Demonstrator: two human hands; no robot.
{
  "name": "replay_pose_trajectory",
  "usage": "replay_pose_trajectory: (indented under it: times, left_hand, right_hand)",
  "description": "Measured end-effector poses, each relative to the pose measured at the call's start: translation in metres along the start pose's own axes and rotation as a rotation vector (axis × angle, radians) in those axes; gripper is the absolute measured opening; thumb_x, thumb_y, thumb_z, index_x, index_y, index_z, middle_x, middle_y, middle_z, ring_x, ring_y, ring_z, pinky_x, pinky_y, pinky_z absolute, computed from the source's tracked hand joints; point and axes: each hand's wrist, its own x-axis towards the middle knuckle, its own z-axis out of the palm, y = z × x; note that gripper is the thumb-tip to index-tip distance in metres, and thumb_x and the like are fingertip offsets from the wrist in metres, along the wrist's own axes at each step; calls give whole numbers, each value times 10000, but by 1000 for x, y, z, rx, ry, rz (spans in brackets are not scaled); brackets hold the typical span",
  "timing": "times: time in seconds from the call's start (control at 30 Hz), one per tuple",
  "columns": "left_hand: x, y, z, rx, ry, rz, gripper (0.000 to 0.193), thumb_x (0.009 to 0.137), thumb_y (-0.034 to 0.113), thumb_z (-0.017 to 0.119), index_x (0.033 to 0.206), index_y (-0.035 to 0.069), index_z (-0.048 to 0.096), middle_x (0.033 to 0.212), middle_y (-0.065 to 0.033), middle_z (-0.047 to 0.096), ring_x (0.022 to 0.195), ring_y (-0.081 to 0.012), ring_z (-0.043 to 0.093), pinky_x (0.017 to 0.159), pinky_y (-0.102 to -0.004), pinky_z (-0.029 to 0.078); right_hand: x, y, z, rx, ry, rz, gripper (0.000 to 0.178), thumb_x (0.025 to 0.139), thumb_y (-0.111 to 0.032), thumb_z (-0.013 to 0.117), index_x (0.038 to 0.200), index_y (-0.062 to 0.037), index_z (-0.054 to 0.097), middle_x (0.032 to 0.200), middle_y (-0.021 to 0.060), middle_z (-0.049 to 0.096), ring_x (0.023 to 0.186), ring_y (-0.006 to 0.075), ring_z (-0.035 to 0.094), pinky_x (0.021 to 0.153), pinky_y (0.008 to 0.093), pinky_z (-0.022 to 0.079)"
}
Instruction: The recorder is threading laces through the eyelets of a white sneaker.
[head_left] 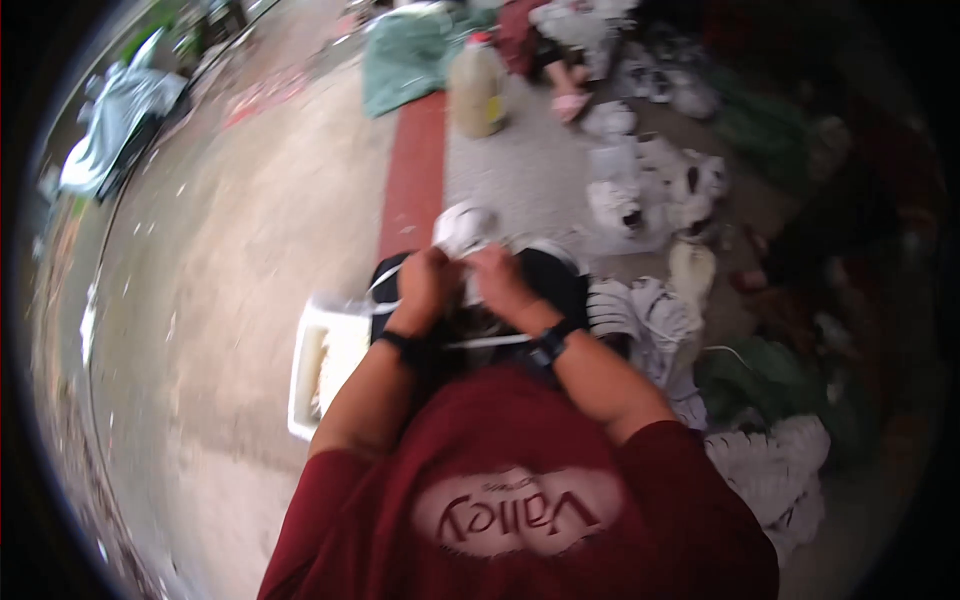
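Both hands over black basin (560,275): left hand (428,282), right hand (497,280), fingers clamped on white shoe (466,230). Shoe likely light, flexible, wet-slippery; grip best at sole and heel. Jug (477,90) beyond basin.

Both hands (465,285) gripping white shoe (465,228) — black basin (560,285)

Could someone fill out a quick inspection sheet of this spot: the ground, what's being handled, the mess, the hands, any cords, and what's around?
Surface: bare concrete ground with a red strip.
Job's things: white shoe held over a black basin.
Clutter: white shoes piled at right; white tray at left.
Hands: left hand and right hand both grip the shoe; picture blurred.
Cables: nothing seen.
Surroundings: large jug, green sack.
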Motion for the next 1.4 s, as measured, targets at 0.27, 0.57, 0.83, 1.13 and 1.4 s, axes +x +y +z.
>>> replay_pose_trajectory:
  times: [0.27, 0.57, 0.83, 1.13, 1.4]
  left_hand:
    - [-22, 9, -12, 340, -70, 378, 103, 697, 115, 572, 741, 24, 554, 705, -151, 566, 647, -338, 560, 568, -427, 458]
    - [-11, -17, -26, -575, -297, -133, 191, 777, 97, 574, 853, -66, 636, 725, -77, 643, 667, -81, 553, 607, -247, 449]
    - [-11, -7, -19, -249, -180, -34, 238, 720, 187, 587, 744, -45, 634, 629, -141, 615, 593, -170, 591, 577, -309, 462]
    - [-26, 46, -22, -371, -206, 558, 179, 800, 61, 598, 975, 21, 597, 864, -112, 608, 776, -235, 589, 621, -268, 464]
    - [-14, 23, -23, 23, -142, 311, 138, 796, 161, 603, 871, 45, 607, 650, -139, 601, 573, -263, 601, 527, -334, 469]
  right_hand:
    - [3, -22, 1, -42, -29, 31, 141, 705, -142, 525, 724, -48, 629, 721, 194, 583, 782, 349, 580, 714, 442, 452]
    - [20, -20, 12, -294, -205, -148, 137, 694, -148, 538, 673, -47, 629, 675, 126, 612, 715, 263, 609, 610, 380, 495]
    - [-9, -40, -81, -156, -485, -363, 108, 707, -152, 541, 666, -66, 590, 665, 159, 582, 638, 320, 601, 529, 410, 480]
    - [-7, -20, -112, 281, -323, 60, 118, 746, -138, 568, 669, -50, 546, 625, 165, 525, 640, 367, 536, 574, 447, 423]
    - [42, -34, -68, -262, -314, -50, 111, 720, -104, 591, 789, -26, 552, 735, 183, 566, 707, 335, 576, 637, 436, 458]
